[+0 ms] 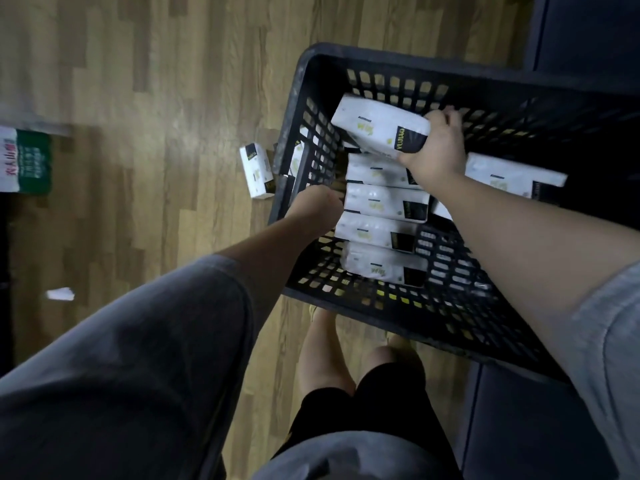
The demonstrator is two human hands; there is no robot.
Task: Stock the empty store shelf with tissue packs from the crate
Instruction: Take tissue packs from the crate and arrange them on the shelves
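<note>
Right hand (434,147) grasps a white tissue pack (379,128) by its black end, label reads "YUJIAO", held raised and tilted above the others near the far-left corner of the black lattice crate (398,303). Four packs in a row (377,216) lie along the crate's left wall; one more pack (512,174) sits toward the right. Left hand (317,209) is at the crate's left rim, fingers curled; can't tell what it grips. Stray pack (258,169) lies on the wood floor (138,98) just outside the left wall. Floor left of the crate is open.
</note>
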